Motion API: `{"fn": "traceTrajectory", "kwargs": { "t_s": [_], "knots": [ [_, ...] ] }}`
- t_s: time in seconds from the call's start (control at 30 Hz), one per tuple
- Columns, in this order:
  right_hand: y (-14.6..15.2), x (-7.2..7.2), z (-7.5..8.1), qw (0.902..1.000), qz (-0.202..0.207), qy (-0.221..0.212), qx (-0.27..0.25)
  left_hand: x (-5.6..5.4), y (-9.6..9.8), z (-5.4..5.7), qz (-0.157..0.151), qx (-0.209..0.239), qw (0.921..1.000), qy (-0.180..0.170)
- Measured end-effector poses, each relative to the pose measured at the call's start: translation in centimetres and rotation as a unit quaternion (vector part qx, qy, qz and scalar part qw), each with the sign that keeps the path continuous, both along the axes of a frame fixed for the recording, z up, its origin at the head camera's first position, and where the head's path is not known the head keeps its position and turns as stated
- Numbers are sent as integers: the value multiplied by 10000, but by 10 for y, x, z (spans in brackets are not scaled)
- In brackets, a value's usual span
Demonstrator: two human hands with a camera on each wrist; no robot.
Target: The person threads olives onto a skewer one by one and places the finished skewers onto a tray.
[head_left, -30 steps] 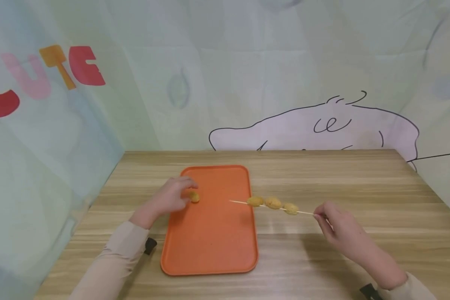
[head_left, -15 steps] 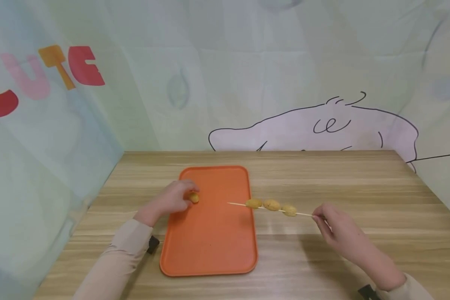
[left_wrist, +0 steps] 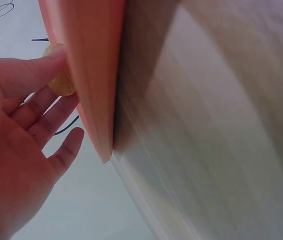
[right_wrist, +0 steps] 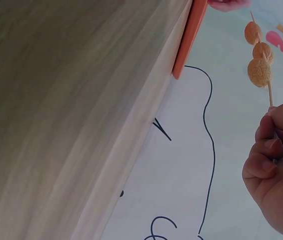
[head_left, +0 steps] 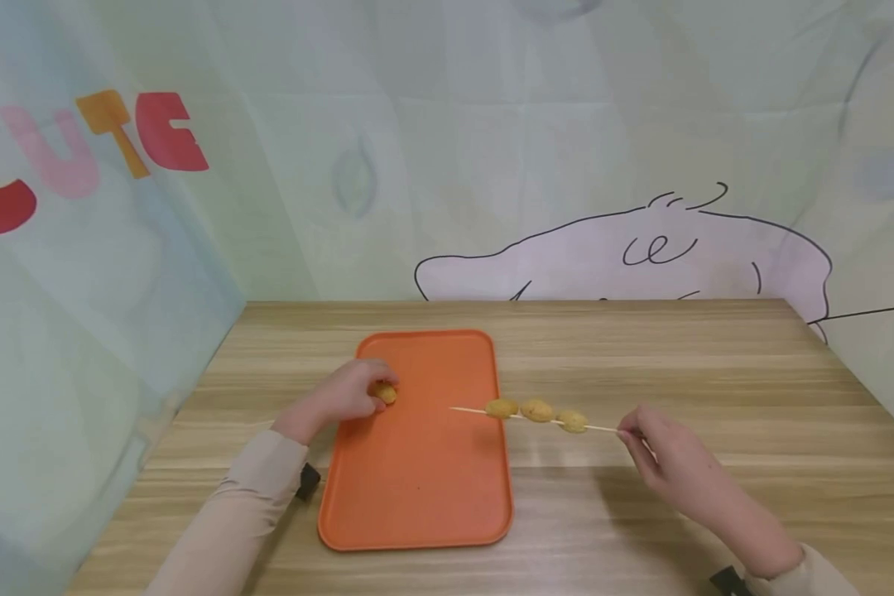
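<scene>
My left hand [head_left: 346, 393] reaches over the left side of an orange tray [head_left: 425, 480] and pinches a small golden-brown ball [head_left: 387, 395]. In the left wrist view the thumb lies on one side of this ball [left_wrist: 61, 82] and fingertips on the other. A thin wooden skewer [head_left: 602, 429] is pinched near its right end by my right hand [head_left: 674, 463]. Three similar balls [head_left: 538, 410] are threaded along it, and the bare point extends left over the tray. The right wrist view shows the skewered balls [right_wrist: 259, 73] beyond the thumb and fingertips.
The tray lies on a wood-grain table [head_left: 641, 356]. Behind and to the left hang pale printed cloths [head_left: 462, 165] with cartoon outlines and large letters. Dark straps or mounts [head_left: 309, 482] show at both sleeves.
The left fingers have closed around the ball on the tray. My right hand and the skewer have shifted slightly left and down.
</scene>
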State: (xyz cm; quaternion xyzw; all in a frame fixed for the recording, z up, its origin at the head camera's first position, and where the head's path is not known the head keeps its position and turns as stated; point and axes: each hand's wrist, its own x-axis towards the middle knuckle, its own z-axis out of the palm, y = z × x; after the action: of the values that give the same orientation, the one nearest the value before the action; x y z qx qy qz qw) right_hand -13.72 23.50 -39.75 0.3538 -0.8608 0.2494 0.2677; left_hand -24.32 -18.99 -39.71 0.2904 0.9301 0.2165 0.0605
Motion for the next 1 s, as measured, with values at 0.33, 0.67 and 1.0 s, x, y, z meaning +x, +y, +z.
{"fn": "traceTrajectory", "kwargs": {
  "t_s": [0.33,0.67,1.0],
  "knots": [
    [1,1,0,10000,-18,-56,61,-4,0,0,-136,0,9999,-18],
    [2,2,0,9999,-64,-72,85,0,3,3,106,201,9994,-263],
    [0,2,4,9999,-39,-56,74,14,11,15,-205,572,9981,-42]
  ]
}}
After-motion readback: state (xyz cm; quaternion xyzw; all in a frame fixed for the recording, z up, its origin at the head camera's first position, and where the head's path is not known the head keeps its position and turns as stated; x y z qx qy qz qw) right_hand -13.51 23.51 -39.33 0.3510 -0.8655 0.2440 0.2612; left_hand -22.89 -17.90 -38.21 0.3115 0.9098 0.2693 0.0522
